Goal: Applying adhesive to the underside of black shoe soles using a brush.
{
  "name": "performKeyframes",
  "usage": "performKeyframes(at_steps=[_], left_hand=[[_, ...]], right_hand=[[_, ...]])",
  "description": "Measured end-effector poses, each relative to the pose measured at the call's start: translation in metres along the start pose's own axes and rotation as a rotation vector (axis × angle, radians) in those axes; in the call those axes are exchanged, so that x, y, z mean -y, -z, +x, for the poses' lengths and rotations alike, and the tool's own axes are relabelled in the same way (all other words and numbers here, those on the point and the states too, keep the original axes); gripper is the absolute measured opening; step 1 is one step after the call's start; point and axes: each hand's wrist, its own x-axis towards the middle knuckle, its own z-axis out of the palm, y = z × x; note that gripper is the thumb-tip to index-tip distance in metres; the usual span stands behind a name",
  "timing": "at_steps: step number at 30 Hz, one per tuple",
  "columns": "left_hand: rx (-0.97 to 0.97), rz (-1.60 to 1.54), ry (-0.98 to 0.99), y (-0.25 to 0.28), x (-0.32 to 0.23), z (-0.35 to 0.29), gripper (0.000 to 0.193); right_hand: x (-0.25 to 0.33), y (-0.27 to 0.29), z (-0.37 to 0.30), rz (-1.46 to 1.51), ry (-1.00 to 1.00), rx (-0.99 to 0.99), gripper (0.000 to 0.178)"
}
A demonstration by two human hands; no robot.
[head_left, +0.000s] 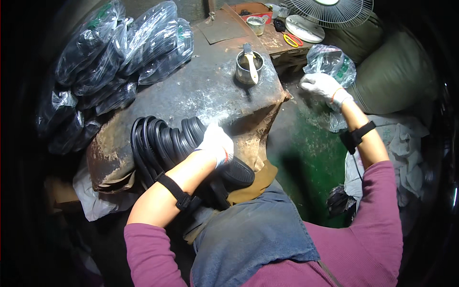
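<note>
My left hand (216,146), in a white glove, is closed on a row of black rubber soles (165,138) at the near edge of the covered bench. Its fingers are partly washed out by glare. The soles stand packed side by side with curved rims, and one ribbed end (239,173) sticks out toward my lap. Off to the right, my right hand (321,87), also gloved, is closed at a crumpled clear plastic bag (331,62) with green print. The bag hangs beyond and below the hand, and its fingertips are partly hidden.
Filled plastic bags (124,48) are piled at the back left of the bench (181,88). A metal can (244,71) with a brush (251,64) stands near its right corner. Scissors (292,40), a fan (330,12) and stuffed sacks (397,71) lie farther right.
</note>
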Motion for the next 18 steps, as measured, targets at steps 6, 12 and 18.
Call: performKeyframes(at_steps=[6, 12, 18], left_hand=[[-0.225, -0.009, 0.106, -0.023, -0.002, -0.007, 0.027], [-0.611, -0.22, -0.217, 0.001, 0.008, -0.031, 0.013], [-1.046, -0.34, -0.14, 0.053, 0.033, -0.099, 0.018]], right_hand=[[0.078, 0.002, 0.069, 0.035, 0.255, -0.679, 0.02], [0.123, 0.018, 0.111, -0.516, 0.583, -0.464, 0.022], [0.132, 0.021, 0.124, -0.556, 0.58, -0.397, 0.018]])
